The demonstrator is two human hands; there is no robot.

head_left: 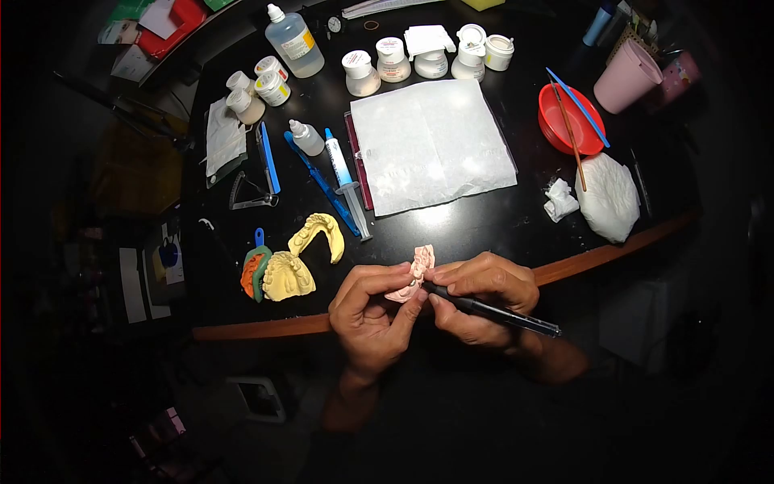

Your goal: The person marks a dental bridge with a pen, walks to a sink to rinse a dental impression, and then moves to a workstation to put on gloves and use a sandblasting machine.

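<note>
Between the fingers of my left hand [369, 310] is a small pinkish dental model [422, 262], held up just over the front edge of the table. My right hand [488, 294] grips a black pen [504, 315], its tip right at the model and its back end slanting down to the right. The fingertips of both hands come close together around the model, covering part of it. Left of my hands lie a yellow dental cast [289, 277], a horseshoe-shaped yellow cast [322, 230] and an impression tray [256, 274] with green and orange material.
A white paper sheet [435, 145] lies beyond my hands. Left of it are a syringe [343, 173] and a dropper bottle [306, 137]. Several powder jars [361, 73] line the back. On the right stand a red bowl [552, 129] with brushes, crumpled tissue [606, 202] and a pink cup [629, 77].
</note>
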